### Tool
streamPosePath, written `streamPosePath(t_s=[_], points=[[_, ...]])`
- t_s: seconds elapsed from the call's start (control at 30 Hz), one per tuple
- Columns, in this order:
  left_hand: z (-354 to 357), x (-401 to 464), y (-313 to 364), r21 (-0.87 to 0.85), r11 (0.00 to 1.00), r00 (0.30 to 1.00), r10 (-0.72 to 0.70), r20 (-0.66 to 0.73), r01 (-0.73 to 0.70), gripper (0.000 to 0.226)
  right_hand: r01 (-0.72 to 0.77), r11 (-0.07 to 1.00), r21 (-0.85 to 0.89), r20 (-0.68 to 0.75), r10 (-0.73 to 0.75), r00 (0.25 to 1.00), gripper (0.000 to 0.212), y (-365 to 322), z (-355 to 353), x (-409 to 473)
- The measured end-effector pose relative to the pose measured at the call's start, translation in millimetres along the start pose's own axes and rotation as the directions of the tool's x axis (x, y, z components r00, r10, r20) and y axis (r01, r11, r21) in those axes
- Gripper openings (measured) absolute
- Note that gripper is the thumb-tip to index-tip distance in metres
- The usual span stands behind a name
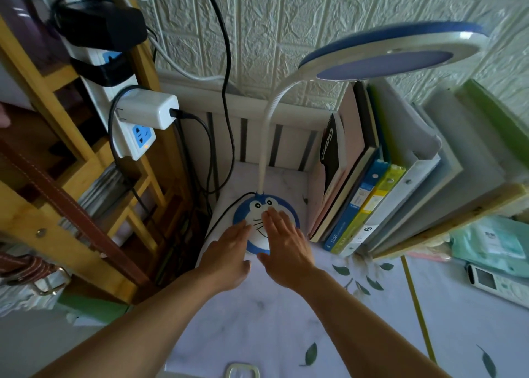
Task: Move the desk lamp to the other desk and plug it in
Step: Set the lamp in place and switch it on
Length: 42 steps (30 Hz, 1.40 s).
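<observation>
A desk lamp stands in the desk's back left corner. Its round blue base [257,205] bears a cartoon cat face, a white bendy neck [267,125] rises from it, and a blue and white round head [395,51] hangs at the upper right. My left hand [229,251] lies with straight fingers on the base's left edge. My right hand [286,240] rests flat on top of the base. A thin black cord [226,214] leaves the base to the left. A white power strip [134,137] with blue sockets hangs on the wooden shelf at left.
Upright books and folders [369,194] stand close to the lamp's right. A white charger [148,108] and black adapters [100,28] fill the strip, with black cables [226,62] hanging down. A wooden shelf [86,160] borders the left. A remote [492,281] lies at right on the marble-patterned desk [286,320].
</observation>
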<state>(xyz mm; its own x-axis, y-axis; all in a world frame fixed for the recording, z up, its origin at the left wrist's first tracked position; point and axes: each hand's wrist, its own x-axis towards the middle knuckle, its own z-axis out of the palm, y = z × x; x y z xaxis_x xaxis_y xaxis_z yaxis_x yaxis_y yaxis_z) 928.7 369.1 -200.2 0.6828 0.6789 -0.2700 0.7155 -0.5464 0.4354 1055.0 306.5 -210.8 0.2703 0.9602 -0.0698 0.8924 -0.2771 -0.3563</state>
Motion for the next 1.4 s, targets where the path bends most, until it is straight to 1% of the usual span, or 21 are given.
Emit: streamPosePath(t_s=[0.07,0.17,0.23,0.3,0.4,0.6,0.7,0.8,0.87,0.93,1.03,1.17,1.4], points=[[0,-1,0,0.038,0.999,1.000,0.005,-0.017,-0.004,0.075,0.009,1.000,-0.025,0.038,-0.008,0.999,0.085,-2,1,2],[-2,1,1,0.073,0.997,0.999,0.009,-0.037,-0.007,0.076,-0.005,0.999,-0.033,0.052,0.007,0.999,0.088,-3,1,4],[-4,2,2,0.126,0.992,1.000,0.019,-0.016,-0.017,0.081,-0.003,0.999,-0.052,0.064,0.007,0.998,0.089,-3,0,6],[-2,2,3,0.176,0.984,0.999,0.010,0.038,-0.017,0.086,0.008,0.997,-0.082,0.087,-0.001,0.996,0.089,-1,1,6],[3,0,6,0.195,0.981,0.993,-0.031,0.112,0.008,0.089,0.006,0.994,-0.112,0.080,0.003,0.997,0.089,-1,6,3],[2,-2,6,0.225,0.974,0.993,-0.027,0.118,0.000,0.088,0.034,0.987,-0.157,0.047,-0.027,0.999,0.093,-3,7,3],[-1,0,7,0.220,0.975,0.989,-0.021,0.145,-0.011,0.087,0.034,0.992,-0.118,0.048,-0.028,0.998,0.088,-6,-6,9],[-7,2,7,0.251,0.967,0.985,-0.011,0.170,-0.033,0.088,-0.021,1.000,0.012,0.096,0.019,0.995,0.082,-7,-21,18],[-8,1,8,0.250,0.968,0.987,-0.031,0.159,-0.009,0.090,-0.052,0.997,0.049,0.125,0.045,0.991,0.092,-5,-22,18],[-8,-3,8,0.273,0.962,0.989,-0.063,0.134,0.024,0.094,-0.056,0.998,-0.004,0.143,0.056,0.988,0.105,-1,-15,11],[-6,-7,7,0.280,0.959,0.987,-0.093,0.129,0.053,0.098,-0.073,0.994,-0.086,0.157,0.086,0.984,0.113,2,1,-3],[-6,-9,7,0.281,0.957,0.988,-0.101,0.118,0.064,0.098,-0.098,0.988,-0.118,0.172,0.117,0.978,0.114,6,5,-13],[-5,-7,9,0.274,0.959,0.986,-0.112,0.119,0.076,0.097,-0.113,0.989,-0.090,0.168,0.127,0.978,0.109,5,-1,-15]])
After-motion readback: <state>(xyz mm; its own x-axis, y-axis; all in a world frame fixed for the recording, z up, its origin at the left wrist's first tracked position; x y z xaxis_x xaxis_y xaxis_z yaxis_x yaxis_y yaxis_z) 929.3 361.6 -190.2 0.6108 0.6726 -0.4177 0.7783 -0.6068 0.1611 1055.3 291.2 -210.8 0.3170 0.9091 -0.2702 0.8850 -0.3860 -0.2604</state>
